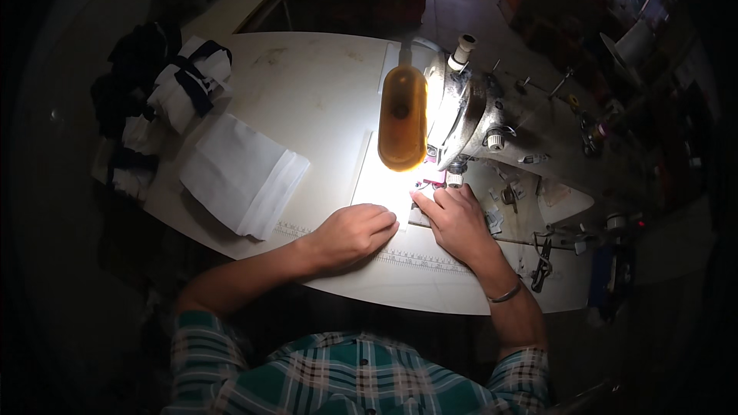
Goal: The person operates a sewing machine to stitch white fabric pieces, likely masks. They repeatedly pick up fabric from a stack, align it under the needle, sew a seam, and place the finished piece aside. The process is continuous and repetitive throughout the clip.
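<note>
The person is sitting at a sewing machine [473, 119], and a white cloth [372, 188] is lying under the bright lamp [403, 123], just left of the needle area. The left hand [355, 232] is resting at the cloth's near edge, its fingers curling close together; whether they are pinching it, I cannot tell. The right hand [461, 223] is lying palm down just beside the machine's foot, index finger reaching toward the cloth, the others slightly parted; I cannot tell whether it is gripping anything.

The work is looking partway along to me: this cloth is being lined up or stitched, but glare is hiding any seam. Over to the left, a flat white piece [238, 173] is lying on the table [307, 77], near a heap of white and dark cloth [184, 88]. Whether those are finished or waiting, nothing here is showing.
</note>
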A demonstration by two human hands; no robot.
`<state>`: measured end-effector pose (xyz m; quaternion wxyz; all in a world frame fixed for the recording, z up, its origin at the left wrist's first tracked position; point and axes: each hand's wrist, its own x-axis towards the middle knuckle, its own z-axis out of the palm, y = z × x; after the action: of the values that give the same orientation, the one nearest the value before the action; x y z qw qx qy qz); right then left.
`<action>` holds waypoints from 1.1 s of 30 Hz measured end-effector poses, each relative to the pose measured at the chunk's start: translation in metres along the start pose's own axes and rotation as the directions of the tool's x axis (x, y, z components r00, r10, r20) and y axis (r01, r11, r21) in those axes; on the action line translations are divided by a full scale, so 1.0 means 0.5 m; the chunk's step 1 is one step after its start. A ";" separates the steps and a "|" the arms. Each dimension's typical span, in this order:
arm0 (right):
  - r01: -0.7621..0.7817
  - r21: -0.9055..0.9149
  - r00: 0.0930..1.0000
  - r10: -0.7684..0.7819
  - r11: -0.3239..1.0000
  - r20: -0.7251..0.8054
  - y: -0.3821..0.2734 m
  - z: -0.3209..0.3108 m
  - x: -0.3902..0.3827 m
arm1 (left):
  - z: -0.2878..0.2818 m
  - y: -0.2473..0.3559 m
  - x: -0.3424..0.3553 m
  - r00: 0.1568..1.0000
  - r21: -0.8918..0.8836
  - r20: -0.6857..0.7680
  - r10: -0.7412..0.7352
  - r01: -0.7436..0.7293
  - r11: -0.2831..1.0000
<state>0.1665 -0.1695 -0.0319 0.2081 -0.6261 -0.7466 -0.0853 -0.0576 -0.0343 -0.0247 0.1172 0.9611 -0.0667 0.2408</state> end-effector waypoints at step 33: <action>-0.014 -0.038 1.000 0.014 0.999 -0.014 0.000 0.011 -0.002 | 0.035 -0.079 0.049 0.989 0.057 -0.033 -0.141 0.143 0.988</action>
<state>0.1657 -0.1684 -0.0371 0.2019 -0.6345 -0.7390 -0.1022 -0.0213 -0.0025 -0.0355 0.1064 0.9630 0.0107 0.2474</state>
